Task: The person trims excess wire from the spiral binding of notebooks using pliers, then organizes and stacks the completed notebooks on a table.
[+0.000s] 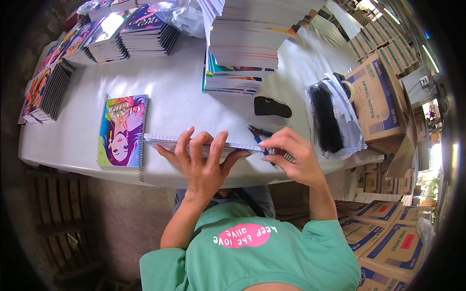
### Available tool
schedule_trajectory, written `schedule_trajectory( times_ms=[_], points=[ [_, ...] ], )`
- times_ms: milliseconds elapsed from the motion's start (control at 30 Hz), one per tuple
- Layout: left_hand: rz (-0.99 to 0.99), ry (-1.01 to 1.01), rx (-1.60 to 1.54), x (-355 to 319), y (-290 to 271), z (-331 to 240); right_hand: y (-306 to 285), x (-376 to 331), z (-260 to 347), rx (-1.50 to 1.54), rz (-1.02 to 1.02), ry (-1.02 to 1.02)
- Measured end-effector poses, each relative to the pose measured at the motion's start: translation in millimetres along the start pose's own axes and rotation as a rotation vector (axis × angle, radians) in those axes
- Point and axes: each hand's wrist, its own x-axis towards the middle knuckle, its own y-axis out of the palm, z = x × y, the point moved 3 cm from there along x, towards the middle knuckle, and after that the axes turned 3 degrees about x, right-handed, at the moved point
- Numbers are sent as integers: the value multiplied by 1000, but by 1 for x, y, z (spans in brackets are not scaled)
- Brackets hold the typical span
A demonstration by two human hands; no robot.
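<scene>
My left hand (201,157) grips a notebook (167,138) stood on its long edge near the table's front, fingers over the far side and thumb on the near side. At the notebook's right end, my right hand (297,157) pinches a dark spiral coil (288,156) between thumb and fingers. How far the coil runs into the holes is hard to see. Blue-handled pliers (263,132) lie just behind the right hand, partly hidden by it. Left of my hands lies a colourful spiral notebook (121,132), a loose coil end sticking out past its lower edge.
A tall stack of notebook blocks (242,53) stands at the back. Finished-looking spiral notebooks (145,31) are piled back left. A black flat object (272,107) lies behind the pliers. Black coils (326,119) in plastic sit beside an open carton (374,97); more cartons (388,237) stand right.
</scene>
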Motion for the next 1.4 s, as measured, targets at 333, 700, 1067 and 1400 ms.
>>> schedule_trajectory(
  times_ms=[333,700,1067,1400],
  points=[
    [27,14,-100,5,1,2,-28,25,-138,-451,124,-28],
    [96,-37,-167,2,-4,1,11,42,-65,843,340,-205],
    [98,-38,-200,2,-4,7,14,58,-46,792,335,-166],
    [134,-161,-68,25,-27,46,26,64,-52,1249,202,-241]
  ],
)
